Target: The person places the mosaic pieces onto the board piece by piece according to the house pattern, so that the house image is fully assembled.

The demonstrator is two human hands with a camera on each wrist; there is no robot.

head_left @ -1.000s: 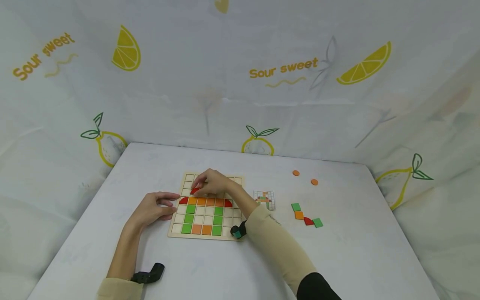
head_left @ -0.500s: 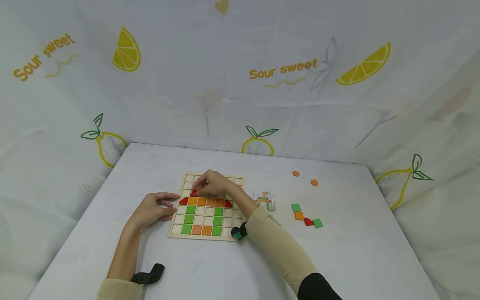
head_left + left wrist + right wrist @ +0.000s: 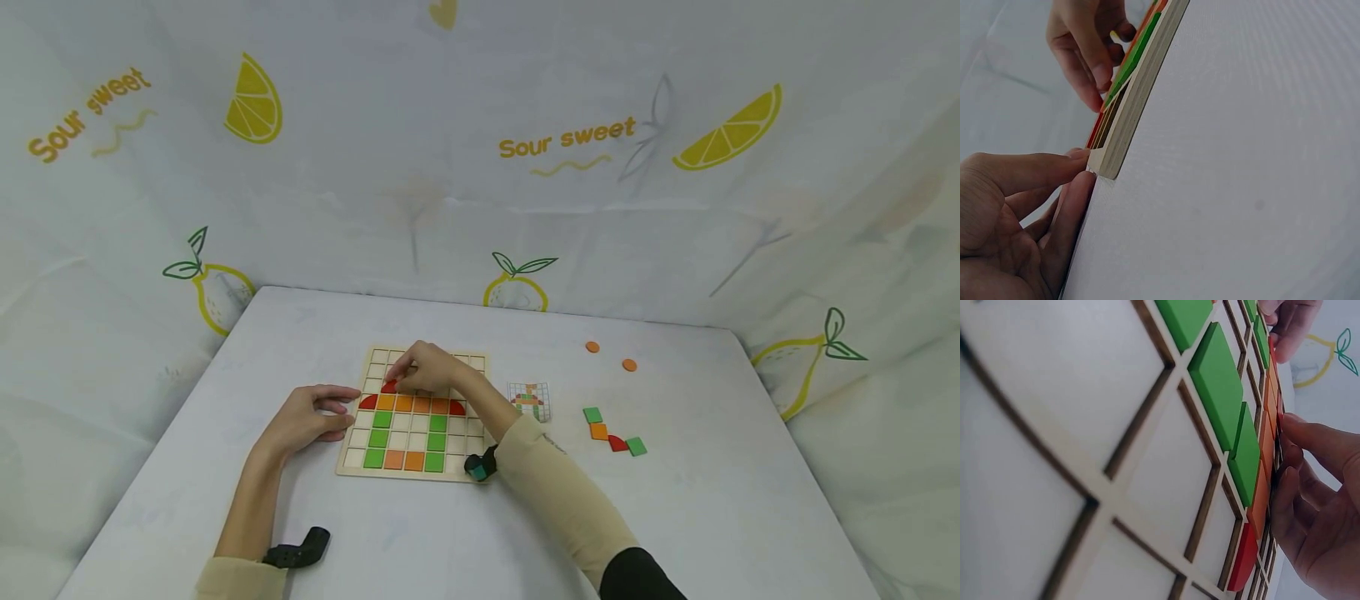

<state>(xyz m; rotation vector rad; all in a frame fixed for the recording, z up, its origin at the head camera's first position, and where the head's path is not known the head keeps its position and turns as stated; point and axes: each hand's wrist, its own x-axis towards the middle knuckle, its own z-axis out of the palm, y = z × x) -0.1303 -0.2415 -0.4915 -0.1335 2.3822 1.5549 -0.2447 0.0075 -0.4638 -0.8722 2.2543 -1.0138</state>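
Observation:
A wooden grid board [image 3: 352, 458] lies on the table with flat coloured tiles in its cells. In the head view my right hand [image 3: 427, 367] reaches over its upper part and pinches a red quarter-round tile [image 3: 388, 387], partly hidden by the fingers, at a cell above the orange row [image 3: 403, 403]. From the right wrist, the right hand's fingertips [image 3: 1288, 419] show right at the red tile's edge, low over the board. My left hand [image 3: 303, 417] rests beside the board, thumb and fingertips against its left edge; the left wrist view shows these fingertips [image 3: 1079, 155] at the board's corner.
Green tiles [image 3: 437, 442] form two columns below the orange row. Right of the board lies a small pattern card [image 3: 529, 400]. Farther right are a green tile [image 3: 592, 414], an orange tile [image 3: 598, 431], a red tile [image 3: 617, 443] and orange discs [image 3: 629, 365].
My right hand has shifted very slightly while keeping the red tile at the same cell, where it now sits flatter. The left hand stays in place.

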